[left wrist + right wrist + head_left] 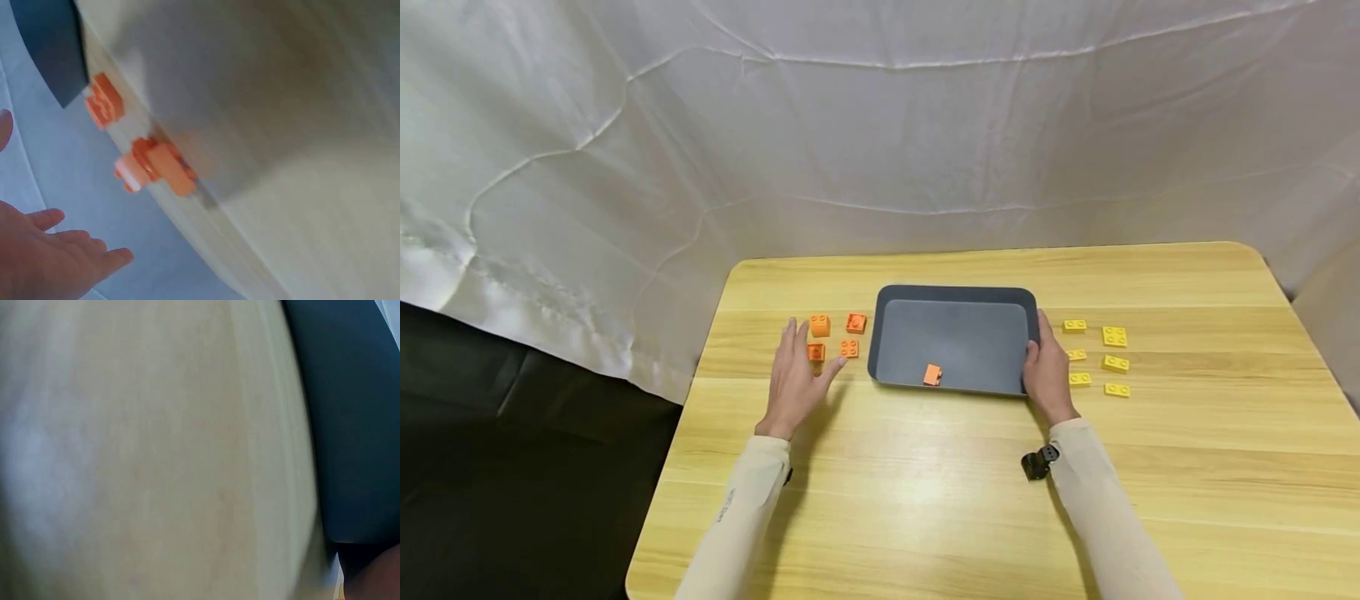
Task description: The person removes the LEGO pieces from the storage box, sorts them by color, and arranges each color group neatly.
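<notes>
A dark grey tray (955,342) lies in the middle of the table. My right hand (1048,375) grips its right side, thumb over the rim and fingers along the outer wall. Inside, near the front wall, rests one orange toy brick (932,375). My left hand (793,379) is spread with nothing in it, left of the tray and close to a group of orange bricks (849,348). In the left wrist view the left fingers (47,219) are extended, and several orange bricks (169,169) stand beyond them. The right wrist view shows the tray's wall (356,437) and little of the hand.
Several yellow bricks (1115,337) lie on the table right of the tray, near my right hand. A pale curtain (880,150) hangs along the table's back edge. Dark cloth (520,467) lies beyond the left edge of the wooden table (925,500).
</notes>
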Demonstrator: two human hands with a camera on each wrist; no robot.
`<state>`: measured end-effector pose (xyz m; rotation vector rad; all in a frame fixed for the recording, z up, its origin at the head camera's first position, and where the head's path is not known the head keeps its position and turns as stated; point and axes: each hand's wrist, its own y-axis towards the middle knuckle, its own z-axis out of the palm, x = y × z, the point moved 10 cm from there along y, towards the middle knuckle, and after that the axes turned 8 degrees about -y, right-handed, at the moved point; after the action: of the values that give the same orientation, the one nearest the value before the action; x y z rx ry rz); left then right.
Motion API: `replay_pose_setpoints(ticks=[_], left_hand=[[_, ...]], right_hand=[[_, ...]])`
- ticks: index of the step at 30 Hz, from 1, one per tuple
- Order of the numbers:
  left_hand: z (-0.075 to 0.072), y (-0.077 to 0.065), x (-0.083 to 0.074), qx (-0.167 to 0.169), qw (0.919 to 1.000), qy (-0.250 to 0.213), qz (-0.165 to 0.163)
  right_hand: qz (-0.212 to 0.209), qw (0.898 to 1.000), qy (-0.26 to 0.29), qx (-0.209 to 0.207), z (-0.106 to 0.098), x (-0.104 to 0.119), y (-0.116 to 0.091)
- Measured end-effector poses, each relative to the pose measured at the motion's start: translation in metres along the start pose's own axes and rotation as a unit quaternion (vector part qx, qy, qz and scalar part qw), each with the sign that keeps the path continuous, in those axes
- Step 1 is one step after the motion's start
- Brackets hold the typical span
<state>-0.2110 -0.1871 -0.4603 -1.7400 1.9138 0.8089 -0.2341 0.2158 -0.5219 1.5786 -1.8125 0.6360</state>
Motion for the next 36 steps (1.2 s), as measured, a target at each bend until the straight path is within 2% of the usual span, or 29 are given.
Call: replay_pose_setpoints(ticks=[8, 15, 19, 25, 30, 36], left_hand=[[0.022, 0.006, -0.034, 0.035, 0.9985, 0.001, 0.043], [0.041, 0.010, -0.059, 0.063, 0.9957, 0.008, 0.067], [0.051, 0.012, -0.074, 0.070, 0.9931, 0.016, 0.093], [0.068, 0.015, -0.094, 0.096, 0.9871, 0.027, 0.124], [0.081, 0.018, -0.106, 0.118, 0.9808, 0.052, 0.147], [0.097, 0.022, -0.113, 0.147, 0.9727, 0.075, 0.163]], right_hand=[[-0.001, 1.000, 0.000, 0.000, 0.001, -0.002, 0.001], [-0.002, 1.000, 0.001, 0.000, 0.000, -0.002, 0.001], [0.000, 1.000, 0.002, -0.001, 0.001, -0.003, 0.002], [0.001, 1.000, 0.002, -0.004, 0.000, -0.003, 0.001], [0.001, 1.000, 0.002, -0.003, 0.001, -0.003, 0.000], [0.000, 1.000, 0.001, -0.002, 0.001, -0.001, -0.001]])
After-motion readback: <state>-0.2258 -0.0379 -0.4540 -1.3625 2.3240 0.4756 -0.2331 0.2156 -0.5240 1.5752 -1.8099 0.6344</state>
